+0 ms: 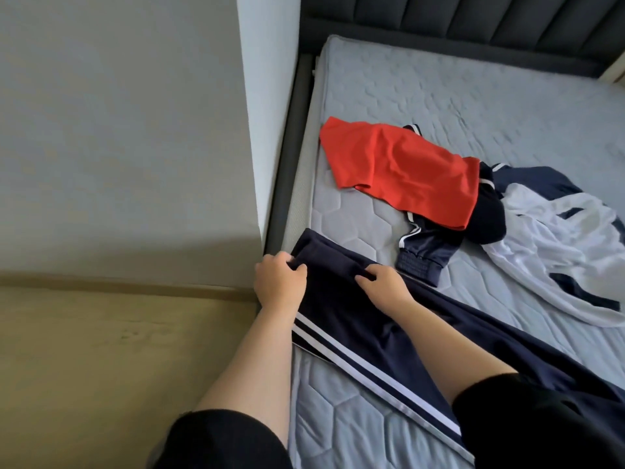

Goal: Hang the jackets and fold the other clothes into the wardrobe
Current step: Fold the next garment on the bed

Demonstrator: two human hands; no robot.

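**Desk:** Entry one, the hands?

**Operator:** I log the left hand [279, 282] with fingers curled, pinching the folded top edge of the navy track trousers with white side stripes [341, 319]. The right hand [382, 286] grips the same fold, a little apart.

**Desk:** Where are the trousers?

**Operator:** Laid along the near-left edge of the quilted grey mattress [439, 96]. Farther back I list a red fabric garment [402, 170] and, beside it, a crumpled white-and-navy garment [558, 225].
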